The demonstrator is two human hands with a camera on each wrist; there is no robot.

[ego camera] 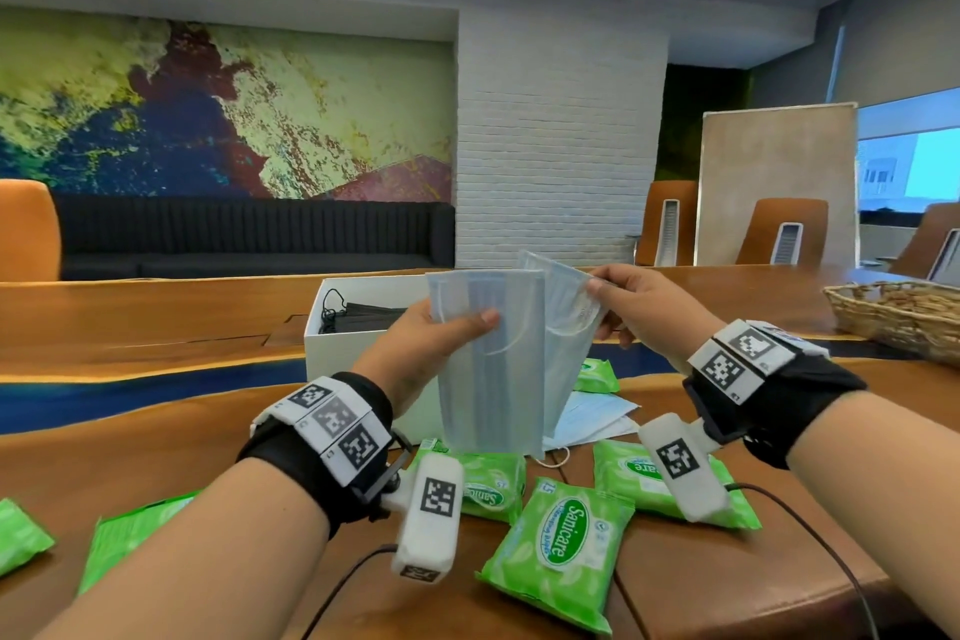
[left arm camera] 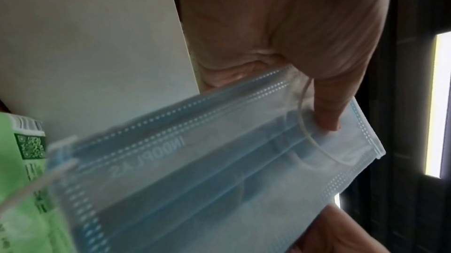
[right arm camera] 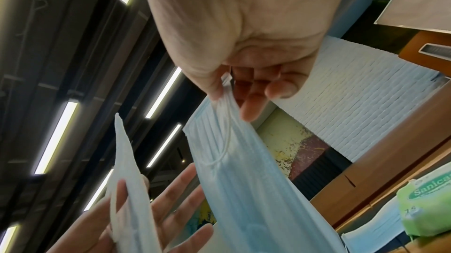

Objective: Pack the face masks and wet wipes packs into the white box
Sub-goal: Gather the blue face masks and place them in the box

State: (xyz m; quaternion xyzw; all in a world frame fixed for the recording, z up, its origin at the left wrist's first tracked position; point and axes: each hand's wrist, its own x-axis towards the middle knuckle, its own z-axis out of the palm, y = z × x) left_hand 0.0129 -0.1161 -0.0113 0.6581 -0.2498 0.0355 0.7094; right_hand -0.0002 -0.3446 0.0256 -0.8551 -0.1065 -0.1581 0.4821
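Observation:
My left hand [ego camera: 447,327] holds a light blue face mask [ego camera: 488,369] upright in front of the white box [ego camera: 332,353], thumb pressed on its front [left arm camera: 327,116]. My right hand [ego camera: 618,296] pinches the top corner of a second blue mask [ego camera: 563,327], which hangs beside the first; the pinch shows in the right wrist view [right arm camera: 224,95]. Black masks [ego camera: 363,317] lie inside the box. More blue masks [ego camera: 592,418] lie on the table behind several green wet wipes packs [ego camera: 561,546].
A wicker basket [ego camera: 898,317] stands at the right on the wooden table [ego camera: 156,317]. Two more green packs [ego camera: 130,535] lie at the near left. Thin black cables [ego camera: 810,530] trail from my wrist devices. Orange chairs [ego camera: 784,229] stand behind the table.

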